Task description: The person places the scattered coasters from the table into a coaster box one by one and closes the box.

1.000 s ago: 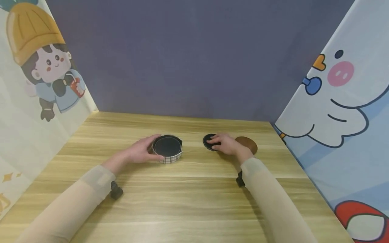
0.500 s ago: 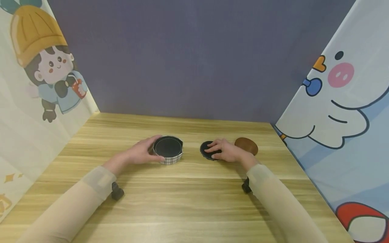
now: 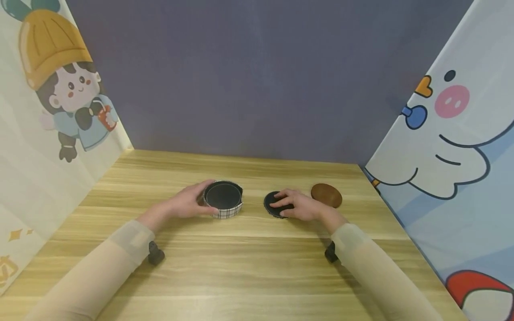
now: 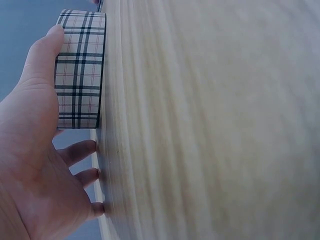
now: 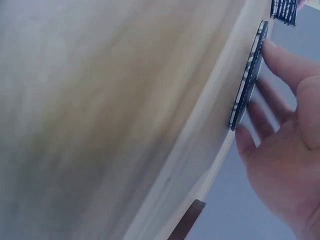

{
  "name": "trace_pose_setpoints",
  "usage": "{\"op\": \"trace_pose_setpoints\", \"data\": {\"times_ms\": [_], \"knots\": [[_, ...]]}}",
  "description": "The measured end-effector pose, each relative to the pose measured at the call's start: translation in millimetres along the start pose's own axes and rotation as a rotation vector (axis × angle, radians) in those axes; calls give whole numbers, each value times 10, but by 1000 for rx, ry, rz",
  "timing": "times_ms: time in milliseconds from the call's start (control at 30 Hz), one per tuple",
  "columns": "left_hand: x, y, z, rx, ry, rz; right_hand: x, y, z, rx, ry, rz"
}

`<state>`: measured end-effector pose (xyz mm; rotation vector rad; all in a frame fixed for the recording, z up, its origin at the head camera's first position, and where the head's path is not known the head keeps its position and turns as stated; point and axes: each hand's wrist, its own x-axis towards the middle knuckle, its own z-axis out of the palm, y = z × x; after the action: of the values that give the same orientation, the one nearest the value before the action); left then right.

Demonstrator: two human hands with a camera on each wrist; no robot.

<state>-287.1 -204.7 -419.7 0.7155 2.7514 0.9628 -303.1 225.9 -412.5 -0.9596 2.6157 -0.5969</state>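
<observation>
A round coaster holder (image 3: 228,213) with a plaid wall stands left of the table's middle, a black disc (image 3: 222,195) filling its top. My left hand (image 3: 188,201) grips it from the left, thumb on the near wall and fingers round the far side. In the left wrist view the thumb lies along the plaid wall (image 4: 80,75), and several fingertips reach the table. To the right, a loose black coaster (image 3: 270,203) lies flat. Spread fingers of my right hand (image 3: 302,206) rest on its top; the right wrist view shows its thin patterned edge (image 5: 245,82).
A brown oval disc (image 3: 326,195) lies right of my right hand on the wood-grain table (image 3: 241,263). A dark grey panel (image 3: 249,80) closes off the back. Printed cartoon panels (image 3: 478,165) stand at both sides.
The loose black coaster has slid nearer and slightly left under my right hand, moving out from under more of the fingers. My left hand stays on the coaster holder. The head view has shifted slightly.
</observation>
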Motion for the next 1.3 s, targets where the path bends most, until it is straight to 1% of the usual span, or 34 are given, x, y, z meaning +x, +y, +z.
{"op": "trace_pose_setpoints", "data": {"times_ms": [133,433,600,767,933,1100,1167,1300], "knots": [[-3,-4,8,-3,-3,-20,-2,12,-11,13,16,15],[-15,-18,25,-4,0,-5,44,79,-14,43,-7,37],[-13,-21,36,3,1,-13,33,73,-18,47,-6,47],[-16,-29,27,11,10,-19,-14,50,-11,51,-12,68],[-8,-15,16,18,10,-19,-98,24,10,113,-21,77],[-1,2,14,19,6,-19,-162,8,51,161,-48,49],[-3,4,16,20,2,-23,-188,-3,65,157,-56,37],[-4,7,17,22,2,-30,-268,-49,78,147,-71,40]]}}
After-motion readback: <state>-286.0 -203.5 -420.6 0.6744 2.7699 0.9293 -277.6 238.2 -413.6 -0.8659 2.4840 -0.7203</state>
